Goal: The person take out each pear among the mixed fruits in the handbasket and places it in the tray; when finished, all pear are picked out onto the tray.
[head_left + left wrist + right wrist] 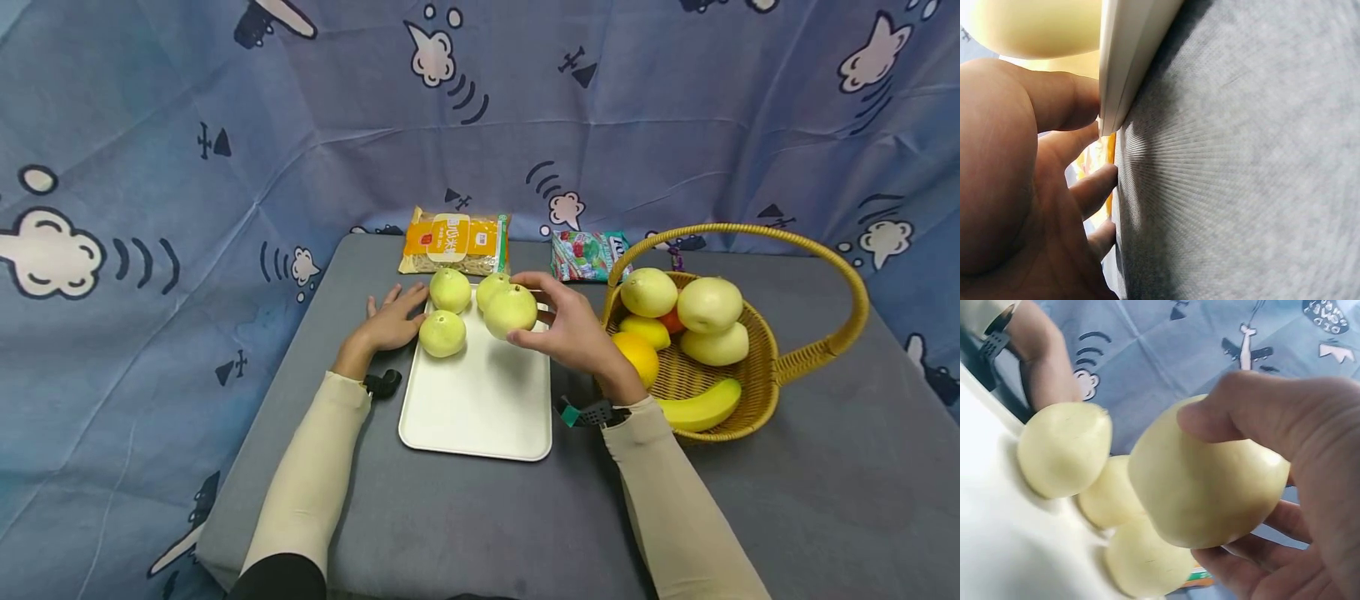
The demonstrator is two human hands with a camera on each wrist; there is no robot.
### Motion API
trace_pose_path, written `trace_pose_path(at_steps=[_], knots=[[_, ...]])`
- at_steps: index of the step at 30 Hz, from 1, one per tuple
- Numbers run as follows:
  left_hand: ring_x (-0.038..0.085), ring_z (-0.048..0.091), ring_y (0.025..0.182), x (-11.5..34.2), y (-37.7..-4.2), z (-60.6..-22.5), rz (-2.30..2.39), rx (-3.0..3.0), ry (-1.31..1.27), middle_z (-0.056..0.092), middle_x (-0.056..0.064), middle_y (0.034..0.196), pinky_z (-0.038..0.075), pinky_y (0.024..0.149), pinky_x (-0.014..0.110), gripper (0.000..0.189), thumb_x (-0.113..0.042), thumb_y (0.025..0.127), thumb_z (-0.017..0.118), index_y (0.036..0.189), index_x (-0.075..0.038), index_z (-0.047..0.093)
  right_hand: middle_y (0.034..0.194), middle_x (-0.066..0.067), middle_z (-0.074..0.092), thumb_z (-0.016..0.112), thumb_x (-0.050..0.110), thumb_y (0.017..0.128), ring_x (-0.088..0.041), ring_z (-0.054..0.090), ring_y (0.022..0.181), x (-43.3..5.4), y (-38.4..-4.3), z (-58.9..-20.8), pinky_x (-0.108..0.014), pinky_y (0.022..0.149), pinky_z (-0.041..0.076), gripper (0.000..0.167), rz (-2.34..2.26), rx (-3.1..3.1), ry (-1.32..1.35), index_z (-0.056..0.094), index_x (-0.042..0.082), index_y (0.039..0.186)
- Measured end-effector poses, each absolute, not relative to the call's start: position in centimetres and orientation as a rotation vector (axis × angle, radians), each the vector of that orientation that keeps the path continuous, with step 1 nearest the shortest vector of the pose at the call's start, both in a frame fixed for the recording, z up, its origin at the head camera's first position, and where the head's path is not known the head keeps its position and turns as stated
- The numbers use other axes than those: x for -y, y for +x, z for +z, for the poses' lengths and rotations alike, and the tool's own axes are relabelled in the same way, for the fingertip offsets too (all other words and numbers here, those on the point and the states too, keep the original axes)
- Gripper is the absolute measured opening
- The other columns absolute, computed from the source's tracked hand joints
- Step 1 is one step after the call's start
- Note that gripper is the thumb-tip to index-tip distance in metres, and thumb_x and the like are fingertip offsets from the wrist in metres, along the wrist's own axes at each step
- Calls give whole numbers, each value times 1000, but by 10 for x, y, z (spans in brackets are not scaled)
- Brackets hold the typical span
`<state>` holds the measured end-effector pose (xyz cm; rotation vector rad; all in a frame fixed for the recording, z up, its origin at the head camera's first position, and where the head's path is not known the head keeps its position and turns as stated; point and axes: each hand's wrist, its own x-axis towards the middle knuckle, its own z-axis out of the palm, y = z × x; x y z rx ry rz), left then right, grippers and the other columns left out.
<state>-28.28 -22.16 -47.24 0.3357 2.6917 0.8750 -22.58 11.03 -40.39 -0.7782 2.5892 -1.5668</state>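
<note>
My right hand (573, 325) grips a pale yellow-green pear (510, 312) between thumb and fingers above the white tray (480, 417). In the right wrist view that pear (1207, 481) is in front of the other pears. Three pears stand at the far end of the tray: a front-left pear (442, 334), a back-left pear (450, 290) and one pear (492, 287) partly hidden behind the held one. At the tray's left edge my left hand (390, 321) rests with fingers extended; its thumb (1069, 103) touches the tray's side in the left wrist view.
Right of the tray stands a yellow wicker basket (768, 362) with a tall handle, holding several pears, an orange (637, 358), a lemon (647, 331) and a banana (701, 407). Behind lie a yellow grain bag (453, 242) and a green-red packet (588, 254).
</note>
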Motion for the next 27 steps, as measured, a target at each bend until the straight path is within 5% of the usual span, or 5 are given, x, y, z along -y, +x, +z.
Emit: trace_pose_path(at_steps=[27], knots=[[36, -5, 173, 222, -284, -474, 876, -2690, 326, 17, 8, 185, -23, 126, 73, 63, -29, 117, 47, 176, -17, 29, 149, -15, 65, 96, 6, 82, -35, 65, 137, -83, -238, -473, -47, 111, 58, 75, -1531, -2659, -664, 61, 7, 148]])
